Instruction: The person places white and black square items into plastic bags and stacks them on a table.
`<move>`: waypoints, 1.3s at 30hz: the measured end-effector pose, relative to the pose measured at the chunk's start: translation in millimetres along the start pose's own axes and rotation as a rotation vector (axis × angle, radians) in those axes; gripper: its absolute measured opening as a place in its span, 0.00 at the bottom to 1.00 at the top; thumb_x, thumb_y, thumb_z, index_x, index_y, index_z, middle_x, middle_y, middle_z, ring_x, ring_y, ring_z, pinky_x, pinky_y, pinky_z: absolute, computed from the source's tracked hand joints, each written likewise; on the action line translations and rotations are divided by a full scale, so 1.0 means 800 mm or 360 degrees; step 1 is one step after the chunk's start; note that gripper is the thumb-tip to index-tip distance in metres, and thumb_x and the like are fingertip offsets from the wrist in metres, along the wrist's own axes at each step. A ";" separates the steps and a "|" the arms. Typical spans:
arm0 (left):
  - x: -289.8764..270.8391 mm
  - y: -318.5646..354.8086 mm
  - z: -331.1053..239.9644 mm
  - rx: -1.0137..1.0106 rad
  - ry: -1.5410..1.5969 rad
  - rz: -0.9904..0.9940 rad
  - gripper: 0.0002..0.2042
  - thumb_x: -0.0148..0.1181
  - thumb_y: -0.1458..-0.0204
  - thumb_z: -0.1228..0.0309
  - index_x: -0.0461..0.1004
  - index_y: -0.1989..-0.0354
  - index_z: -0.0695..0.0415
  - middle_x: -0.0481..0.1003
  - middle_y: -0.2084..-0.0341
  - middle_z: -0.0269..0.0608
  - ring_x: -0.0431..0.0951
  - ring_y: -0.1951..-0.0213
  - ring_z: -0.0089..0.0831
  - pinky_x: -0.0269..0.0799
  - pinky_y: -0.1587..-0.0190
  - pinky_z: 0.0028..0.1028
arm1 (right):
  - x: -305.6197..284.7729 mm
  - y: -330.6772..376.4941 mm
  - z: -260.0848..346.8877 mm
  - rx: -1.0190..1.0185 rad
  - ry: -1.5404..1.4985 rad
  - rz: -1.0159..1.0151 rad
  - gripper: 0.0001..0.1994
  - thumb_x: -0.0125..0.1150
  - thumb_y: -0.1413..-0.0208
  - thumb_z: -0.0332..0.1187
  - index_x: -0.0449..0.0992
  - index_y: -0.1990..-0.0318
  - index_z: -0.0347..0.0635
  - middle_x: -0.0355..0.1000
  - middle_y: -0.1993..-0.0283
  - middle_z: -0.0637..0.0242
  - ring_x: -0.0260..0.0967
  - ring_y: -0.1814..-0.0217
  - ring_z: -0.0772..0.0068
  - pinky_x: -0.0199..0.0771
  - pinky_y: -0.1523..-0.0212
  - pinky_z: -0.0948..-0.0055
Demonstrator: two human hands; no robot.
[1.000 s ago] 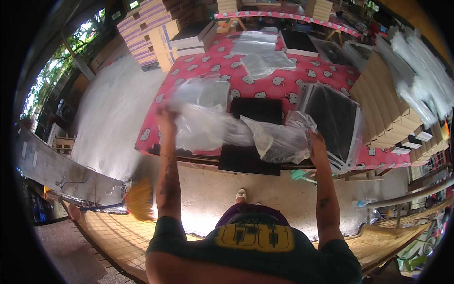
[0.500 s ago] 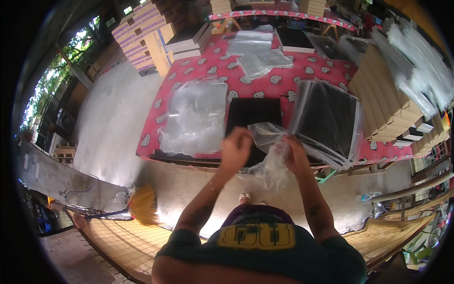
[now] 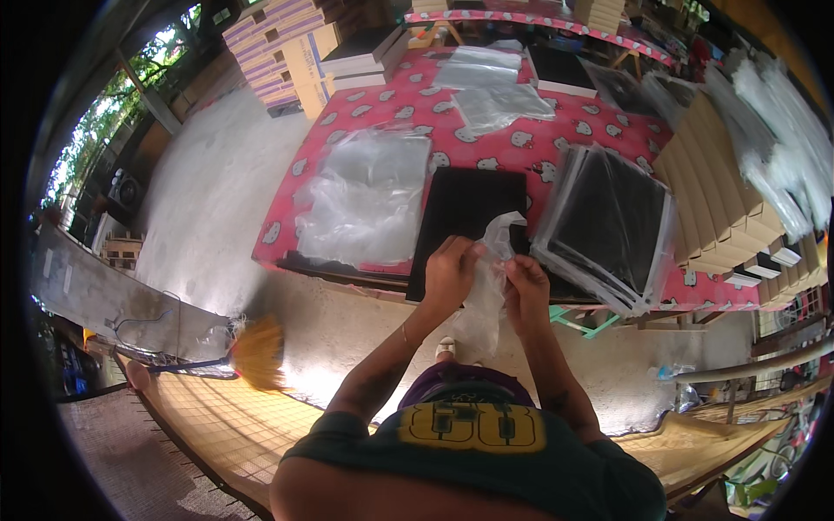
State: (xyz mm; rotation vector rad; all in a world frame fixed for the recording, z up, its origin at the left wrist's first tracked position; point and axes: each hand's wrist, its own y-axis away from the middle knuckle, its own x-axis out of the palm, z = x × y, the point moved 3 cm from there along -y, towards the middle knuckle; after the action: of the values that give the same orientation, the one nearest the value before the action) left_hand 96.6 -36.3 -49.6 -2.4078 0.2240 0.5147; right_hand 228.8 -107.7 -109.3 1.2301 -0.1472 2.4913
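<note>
Between my two hands hangs a clear plastic bag [image 3: 480, 314], gathered narrow, its lower end dangling past the table's front edge. My left hand [image 3: 453, 271] is closed on one side of it, and the closed fingers of my right hand [image 3: 526, 285] pinch the other. Beneath and behind them a flat black panel [image 3: 473, 198] lies on the table. Left of the panel is a pile of clear plastic bags [image 3: 365, 195]. To the right, black panels wrapped in clear plastic [image 3: 608, 227] are stacked slightly askew.
The table wears a pink patterned cloth [image 3: 347, 113]. More plastic bags [image 3: 499, 104] and a black-topped stack [image 3: 560, 71] lie farther back. Cardboard pieces [image 3: 717, 187] stand along the right side. Boxes [image 3: 282, 56] are piled at the back left; a broom [image 3: 259, 354] rests near the floor's left.
My hands have come closer together, the left moving right to grip the bag. The bag, spread wider before, is now drawn narrow. The view has shifted slightly.
</note>
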 end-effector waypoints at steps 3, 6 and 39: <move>-0.003 -0.002 0.004 -0.0051 -0.0028 -0.0006 0.04 0.58 0.49 0.75 0.72 0.73 0.62 0.72 0.77 0.48 0.73 0.75 0.46 0.66 0.74 0.37 | 0.002 0.004 -0.003 -0.0045 -0.0001 -0.0026 0.04 0.58 0.46 0.23 0.73 0.64 0.41 0.73 0.66 0.69 0.72 0.63 0.77 0.72 0.59 0.78; -0.018 -0.005 0.045 -0.0140 -0.0164 -0.0150 0.01 0.56 0.50 0.77 0.72 0.72 0.61 0.73 0.76 0.49 0.74 0.72 0.50 0.67 0.72 0.40 | 0.007 0.013 0.002 -0.0134 -0.0138 0.0054 0.07 0.59 0.46 0.23 0.71 0.61 0.41 0.71 0.65 0.69 0.71 0.62 0.78 0.71 0.56 0.78; -0.089 -0.004 -0.022 -0.0265 0.0720 0.1325 0.11 0.59 0.48 0.71 0.74 0.58 0.64 0.76 0.67 0.45 0.77 0.63 0.35 0.72 0.56 0.33 | -0.047 0.015 0.144 0.0245 0.0156 0.0029 0.16 0.54 0.43 0.45 0.75 0.60 0.41 0.71 0.62 0.66 0.70 0.66 0.65 0.70 0.66 0.70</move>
State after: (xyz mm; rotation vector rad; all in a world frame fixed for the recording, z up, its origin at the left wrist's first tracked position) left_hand 38.6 -43.1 -5.6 -2.4845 1.4607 0.3284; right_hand 331.6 -157.5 -67.0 1.1659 0.0599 2.6138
